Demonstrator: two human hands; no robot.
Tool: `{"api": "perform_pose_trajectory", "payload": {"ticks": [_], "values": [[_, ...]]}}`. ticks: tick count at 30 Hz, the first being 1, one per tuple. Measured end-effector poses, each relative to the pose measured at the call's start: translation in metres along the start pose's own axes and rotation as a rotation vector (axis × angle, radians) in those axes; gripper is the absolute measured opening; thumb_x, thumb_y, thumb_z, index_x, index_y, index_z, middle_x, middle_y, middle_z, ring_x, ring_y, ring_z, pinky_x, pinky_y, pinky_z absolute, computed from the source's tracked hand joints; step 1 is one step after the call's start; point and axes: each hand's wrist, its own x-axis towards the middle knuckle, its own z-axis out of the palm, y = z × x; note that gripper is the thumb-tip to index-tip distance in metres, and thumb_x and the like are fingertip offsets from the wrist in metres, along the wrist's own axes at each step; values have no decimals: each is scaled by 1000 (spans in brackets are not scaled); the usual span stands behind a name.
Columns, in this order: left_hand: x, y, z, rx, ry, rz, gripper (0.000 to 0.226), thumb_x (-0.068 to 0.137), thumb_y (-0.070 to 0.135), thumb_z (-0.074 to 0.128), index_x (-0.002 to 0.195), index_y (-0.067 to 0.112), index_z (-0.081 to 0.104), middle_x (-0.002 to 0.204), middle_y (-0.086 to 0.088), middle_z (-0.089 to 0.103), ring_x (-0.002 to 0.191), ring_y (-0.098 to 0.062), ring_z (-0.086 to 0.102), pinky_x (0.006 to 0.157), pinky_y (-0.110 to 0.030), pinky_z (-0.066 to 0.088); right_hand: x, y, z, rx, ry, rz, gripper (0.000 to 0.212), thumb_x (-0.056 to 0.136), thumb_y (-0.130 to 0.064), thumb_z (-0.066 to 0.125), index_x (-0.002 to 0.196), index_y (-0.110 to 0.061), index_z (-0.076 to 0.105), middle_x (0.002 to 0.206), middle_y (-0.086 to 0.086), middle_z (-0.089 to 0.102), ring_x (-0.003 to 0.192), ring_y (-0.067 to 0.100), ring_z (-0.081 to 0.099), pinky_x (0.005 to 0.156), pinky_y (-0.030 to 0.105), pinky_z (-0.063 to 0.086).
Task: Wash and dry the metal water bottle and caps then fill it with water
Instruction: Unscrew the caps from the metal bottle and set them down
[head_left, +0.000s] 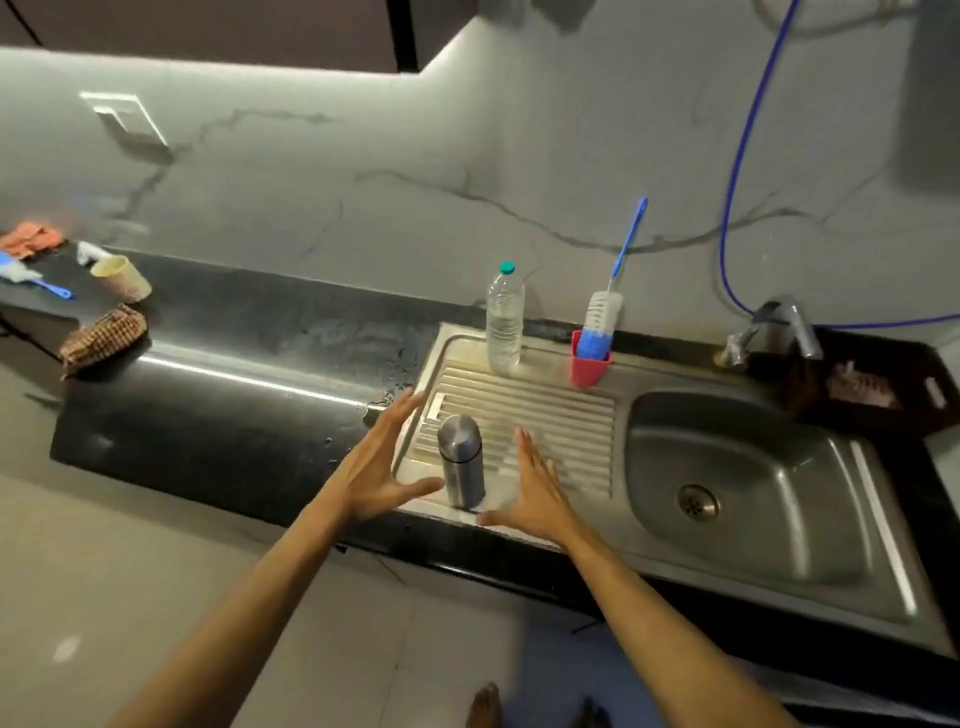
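Head camera, looking down at a kitchen sink: a person's bare forearms reach forward from the bottom of the frame, the left hand (382, 467) and right hand (535, 491) both spread wide, palms facing each other, flanking the metal water bottle (461, 460) without gripping it; the left thumb tip comes just beside the bottle's lower body, and whether it touches cannot be told. The bottle stands upright, cap on, near the front left corner of the ribbed drainboard (550, 421), with the empty sink basin (737, 499) to its right. By the look of it the job has barely begun: the cap remains screwed on, no water runs from the tap (774, 327), and washing, drying and filling all appear to lie ahead. At the drainboard's back edge stand a clear plastic bottle (504, 322) with a green cap and a red cup (589, 366) holding a blue-handled bottle brush (605, 312). Farther left, toward the counter's far end, lie a checked cloth (101, 338) and a beige cup (122, 278).
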Motion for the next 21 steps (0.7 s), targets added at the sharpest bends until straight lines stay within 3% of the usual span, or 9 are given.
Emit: {"api": "perform_pose_trajectory", "payload": {"ticks": [3, 6, 8, 10, 12, 14, 17, 19, 21], "values": [[38, 0, -5, 295, -135, 201, 105, 85, 73, 67, 165, 44, 5, 175, 11, -6, 156, -28, 29, 115, -50, 40, 21, -28, 10, 310, -42, 4, 151, 53, -62, 93, 159, -38, -12, 170, -8, 4, 152, 10, 8, 122, 38, 17], [72, -1, 3, 479, -288, 308, 81, 94, 65, 53, 163, 42, 17, 173, 1, 15, 143, -33, 47, 104, -48, 53, 37, -45, 14, 459, -24, 1, 81, 63, -28, 93, 135, -36, 56, 128, -6, 69, 119, 13, 64, 100, 42, 54], [82, 2, 7, 598, -355, 393, 64, 101, 54, 49, 157, 28, 32, 150, -7, 42, 117, -30, 63, 87, -39, 59, 43, -46, 11, 425, 28, -3, 55, 64, -21, 88, 112, -29, 64, 102, -6, 75, 96, 18, 71, 83, 43, 59], [86, 13, 8, 662, -316, 385, 60, 103, 62, 40, 140, 15, 44, 123, -7, 51, 88, -27, 66, 72, -37, 59, 42, -45, 9, 417, 70, -47, 61, 62, -25, 88, 115, -30, 57, 102, -6, 71, 92, 20, 70, 76, 40, 61], [90, 22, 13, 675, -146, 223, 71, 98, 77, 25, 114, 13, 51, 98, -4, 58, 70, -26, 64, 63, -42, 58, 36, -47, 3, 349, 164, -68, 65, 58, -35, 89, 112, -29, 53, 103, -7, 66, 89, 15, 67, 74, 38, 60], [98, 29, 10, 486, 13, -154, 84, 93, 85, 16, 91, 12, 57, 76, -5, 63, 64, -26, 64, 66, -39, 58, 30, -45, -9, 237, 267, -55, 63, 58, -41, 89, 105, -27, 49, 100, -8, 62, 84, 13, 62, 68, 35, 56], [120, 41, -8, -182, -333, -716, 97, 87, 92, 13, 81, 9, 64, 66, -3, 62, 52, -14, 55, 52, -24, 50, 23, -27, -39, 69, 337, -12, 69, 64, -44, 88, 115, -26, 45, 108, -6, 58, 91, 17, 58, 76, 39, 55], [126, 44, -15, -349, -548, -823, 90, 89, 91, 23, 79, 10, 63, 60, 0, 57, 42, -9, 48, 40, -18, 42, 18, -7, -61, 58, 327, 9, 65, 64, -43, 89, 110, -29, 45, 106, -6, 57, 90, 16, 59, 76, 40, 57], [129, 35, -6, -455, -567, -805, 85, 87, 90, 35, 83, 10, 63, 65, -2, 60, 46, -10, 53, 43, -19, 44, 13, 11, -79, 74, 362, 24, 63, 62, -44, 89, 103, -31, 43, 100, -8, 58, 84, 12, 60, 71, 39, 59]]}}
